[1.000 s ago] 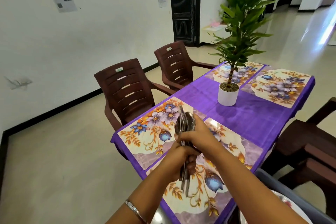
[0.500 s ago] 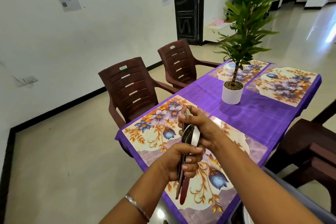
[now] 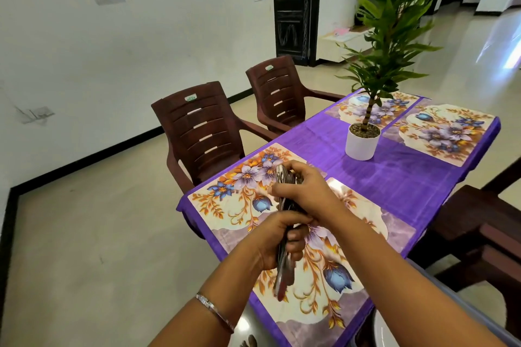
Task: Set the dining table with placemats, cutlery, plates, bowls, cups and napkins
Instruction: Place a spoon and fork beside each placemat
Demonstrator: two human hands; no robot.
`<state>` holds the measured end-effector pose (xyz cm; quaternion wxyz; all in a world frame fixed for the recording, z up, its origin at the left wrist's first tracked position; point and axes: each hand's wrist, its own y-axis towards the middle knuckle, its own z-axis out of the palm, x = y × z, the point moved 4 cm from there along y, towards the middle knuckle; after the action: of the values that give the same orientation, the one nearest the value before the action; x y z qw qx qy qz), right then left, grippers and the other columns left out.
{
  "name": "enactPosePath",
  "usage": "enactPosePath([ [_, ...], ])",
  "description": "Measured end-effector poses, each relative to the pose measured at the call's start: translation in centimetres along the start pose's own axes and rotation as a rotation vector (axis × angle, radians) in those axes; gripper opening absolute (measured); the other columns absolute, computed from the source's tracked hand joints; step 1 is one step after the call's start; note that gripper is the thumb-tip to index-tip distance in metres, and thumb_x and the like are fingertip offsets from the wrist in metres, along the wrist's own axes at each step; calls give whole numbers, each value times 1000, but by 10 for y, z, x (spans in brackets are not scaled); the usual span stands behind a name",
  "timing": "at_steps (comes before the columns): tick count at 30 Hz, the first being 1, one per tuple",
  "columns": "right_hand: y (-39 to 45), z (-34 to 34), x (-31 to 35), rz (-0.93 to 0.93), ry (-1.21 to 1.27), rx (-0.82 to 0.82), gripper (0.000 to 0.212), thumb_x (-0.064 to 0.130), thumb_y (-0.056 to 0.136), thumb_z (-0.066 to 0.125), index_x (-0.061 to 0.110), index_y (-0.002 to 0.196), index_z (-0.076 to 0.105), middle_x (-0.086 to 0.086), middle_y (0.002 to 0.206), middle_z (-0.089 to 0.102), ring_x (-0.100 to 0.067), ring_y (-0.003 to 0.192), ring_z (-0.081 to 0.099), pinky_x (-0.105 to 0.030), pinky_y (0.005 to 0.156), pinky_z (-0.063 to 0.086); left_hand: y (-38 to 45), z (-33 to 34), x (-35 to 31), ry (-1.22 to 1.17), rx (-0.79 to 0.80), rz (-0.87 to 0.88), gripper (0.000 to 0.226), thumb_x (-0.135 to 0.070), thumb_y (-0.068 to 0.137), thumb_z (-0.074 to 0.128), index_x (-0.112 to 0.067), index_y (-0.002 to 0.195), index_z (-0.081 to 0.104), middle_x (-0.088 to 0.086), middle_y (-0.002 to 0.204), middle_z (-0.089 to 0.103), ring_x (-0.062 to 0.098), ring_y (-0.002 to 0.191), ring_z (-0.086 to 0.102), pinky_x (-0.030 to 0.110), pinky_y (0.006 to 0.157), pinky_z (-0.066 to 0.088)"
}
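Sorting cutlery above the placemats

Left hand [image 3: 277, 242] gripping cutlery bundle [image 3: 283, 270] upright at frame centre; right hand [image 3: 303, 191] fingers pinching its upper ends, nearest placemat [image 3: 239, 205] directly below.

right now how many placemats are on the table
4. One at the near left corner, one at the near right under the hands, one far left behind the plant, one far right. None looks hidden.

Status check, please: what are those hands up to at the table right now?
Left hand grips cutlery bundle; right hand pinches its top. Four placemats laid. Nothing blocking.
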<state>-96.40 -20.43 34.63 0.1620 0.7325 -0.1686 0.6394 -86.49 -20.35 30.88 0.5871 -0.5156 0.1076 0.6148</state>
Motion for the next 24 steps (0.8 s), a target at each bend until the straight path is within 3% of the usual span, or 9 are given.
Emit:
enactPosePath([
  [2,6,0,-3,-28,-75,-32,30,18,70,79,24,95,62,-3,88,65,-27,85,67,-43,74,59,-1,1,-1,4,-21,0,33,-12,96,41,-8,73,63,-3,42,34,10,35,38,20,44,39],
  [4,10,2,-7,0,-42,6,42,30,70,82,25,106,62,0,99,65,-22,94,66,-35,76,58,0,-1,-4,-3,-38,15,29,-12,98,40,-8,76,59,-4,44,33,8,35,35,20,43,39],
  [7,12,5,-18,157,233,72,76,63,59,76,35,126,52,-2,125,59,-24,112,61,-44,93,53,6,-13,-13,-97,-74,89,33,-15,100,41,-13,68,50,-7,41,31,4,31,28,17,37,29],
  [9,6,3,-29,284,484,-40,74,71,70,61,28,129,51,-5,120,63,-25,109,62,-44,96,50,8,-20,-26,-211,-106,191,26,-18,100,43,-11,78,56,-7,43,34,3,32,32,16,37,31],
  [12,-16,14,-67,557,873,-193,69,64,88,43,9,128,53,-15,109,65,-29,94,62,-41,83,48,12,-33,-46,-364,-184,387,20,-16,100,44,-11,103,63,-5,49,39,6,40,40,20,45,40],
  [15,-39,46,-77,741,1088,-131,70,64,90,39,4,121,60,-20,102,67,-33,84,64,-41,76,53,16,-41,-54,-449,-242,483,16,-18,97,48,-14,95,63,-4,50,38,7,44,41,25,57,41],
  [19,-35,64,-63,706,1235,-257,51,52,96,40,9,91,68,-13,78,72,-26,76,67,-35,72,53,17,-35,-49,-501,-269,511,14,-19,99,48,-18,99,62,-6,48,40,6,42,43,22,51,47],
  [21,-32,68,-61,693,1248,-304,49,51,96,39,12,88,68,-10,74,71,-23,70,67,-33,68,51,17,-35,-47,-504,-267,517,15,-20,98,50,-19,103,64,-5,48,38,6,42,42,23,51,49],
  [24,-36,71,-66,697,1119,-235,43,44,96,41,13,86,69,-9,72,72,-23,69,67,-30,63,51,16,-35,-43,-414,-286,514,17,-22,95,55,-15,106,65,-4,48,35,6,40,38,22,48,45],
])
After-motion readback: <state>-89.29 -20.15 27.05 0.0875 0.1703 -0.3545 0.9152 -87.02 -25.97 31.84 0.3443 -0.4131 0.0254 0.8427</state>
